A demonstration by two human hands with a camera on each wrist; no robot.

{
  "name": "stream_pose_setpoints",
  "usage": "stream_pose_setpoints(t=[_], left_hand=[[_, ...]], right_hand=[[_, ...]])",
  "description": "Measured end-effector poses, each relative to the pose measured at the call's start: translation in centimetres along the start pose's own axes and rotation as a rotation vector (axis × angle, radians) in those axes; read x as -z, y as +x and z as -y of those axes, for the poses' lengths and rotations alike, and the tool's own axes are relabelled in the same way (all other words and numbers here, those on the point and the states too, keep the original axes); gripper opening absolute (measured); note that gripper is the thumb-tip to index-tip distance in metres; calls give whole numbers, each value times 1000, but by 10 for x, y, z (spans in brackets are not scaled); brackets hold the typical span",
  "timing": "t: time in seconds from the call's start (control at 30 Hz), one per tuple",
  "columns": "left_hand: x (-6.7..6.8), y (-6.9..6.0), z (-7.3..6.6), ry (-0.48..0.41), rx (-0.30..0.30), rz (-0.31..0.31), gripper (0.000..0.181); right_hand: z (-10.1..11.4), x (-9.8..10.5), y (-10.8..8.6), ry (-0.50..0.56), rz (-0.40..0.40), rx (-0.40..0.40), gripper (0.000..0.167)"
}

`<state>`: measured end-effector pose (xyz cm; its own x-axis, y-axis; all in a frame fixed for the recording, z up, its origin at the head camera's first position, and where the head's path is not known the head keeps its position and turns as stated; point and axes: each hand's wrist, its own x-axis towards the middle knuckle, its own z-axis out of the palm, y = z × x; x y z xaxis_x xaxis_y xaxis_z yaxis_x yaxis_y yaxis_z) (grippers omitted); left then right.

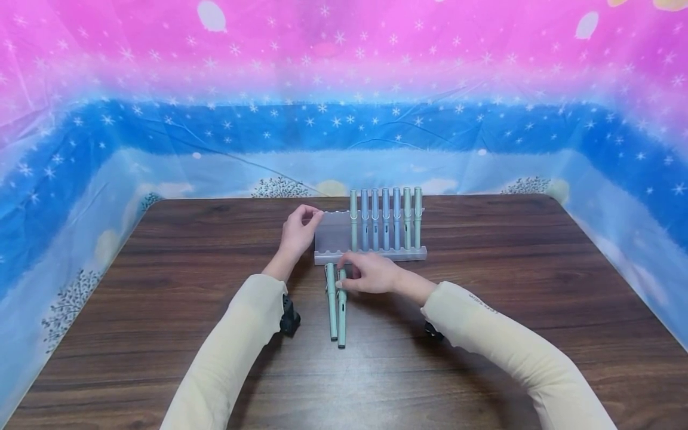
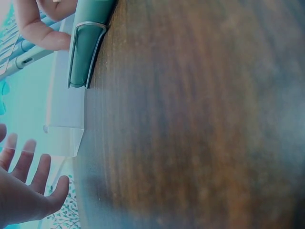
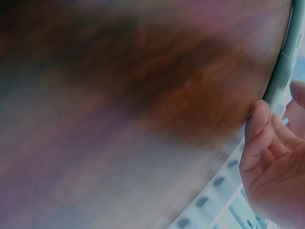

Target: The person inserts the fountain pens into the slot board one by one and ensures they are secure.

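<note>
A clear pen rack [image 1: 332, 232] stands on the table with several capped pens upright in it, blue ones [image 1: 375, 221] between pale green ones [image 1: 417, 218]. My left hand [image 1: 298, 232] pinches the rack's upper left corner; in the left wrist view its fingers [image 2: 42, 174] spread at the rack's end. Two green pens lie in front of the rack, side by side. My right hand [image 1: 372, 273] pinches the right-hand green pen [image 1: 342, 316] near its clip, with thumb and index finger. The left-hand green pen [image 1: 331, 307] lies close beside it, untouched by the left hand.
The dark wood table [image 1: 215, 269] spreads around the rack. Behind it hangs a pink and blue snowflake cloth [image 1: 301, 128]. Notches run along the rack's front ledge [image 1: 403, 255], and its left part holds no pens.
</note>
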<state>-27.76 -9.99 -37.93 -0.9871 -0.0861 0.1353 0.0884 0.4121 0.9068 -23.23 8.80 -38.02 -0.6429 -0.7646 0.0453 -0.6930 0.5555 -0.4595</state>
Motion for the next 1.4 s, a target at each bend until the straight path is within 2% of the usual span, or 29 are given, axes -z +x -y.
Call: stream_pose_setpoints(t=[0.13, 0.3, 0.53, 0.7, 0.77, 0.93, 1.07, 1.23, 1.4], left_hand=[[0, 1, 0, 6, -2, -4, 25], [0, 1, 0, 8, -7, -5, 25], [0, 1, 0, -2, -10, -9, 25], [0, 2, 0, -8, -24, -19, 24], [0, 2, 1, -7, -25, -20, 25], [0, 1, 2, -2, -16, -15, 25], [-1, 2, 3, 1, -14, -12, 25], [-1, 3, 3, -1, -20, -10, 25], [-1, 2, 2, 3, -21, -5, 25]], right_hand=[[1, -1, 1, 1, -13, 10, 30], [1, 1, 1, 27, 8, -2, 26], [4, -2, 2, -58, -6, -52, 25], [6, -3, 3, -52, 5, -109, 27], [5, -3, 2, -47, 6, -109, 27], [1, 0, -1, 21, 8, -42, 23], [-1, 8, -5, 137, 0, 5, 23], [-3, 25, -7, 287, -47, -40, 26], [11, 47, -9, 316, -162, -53, 25]])
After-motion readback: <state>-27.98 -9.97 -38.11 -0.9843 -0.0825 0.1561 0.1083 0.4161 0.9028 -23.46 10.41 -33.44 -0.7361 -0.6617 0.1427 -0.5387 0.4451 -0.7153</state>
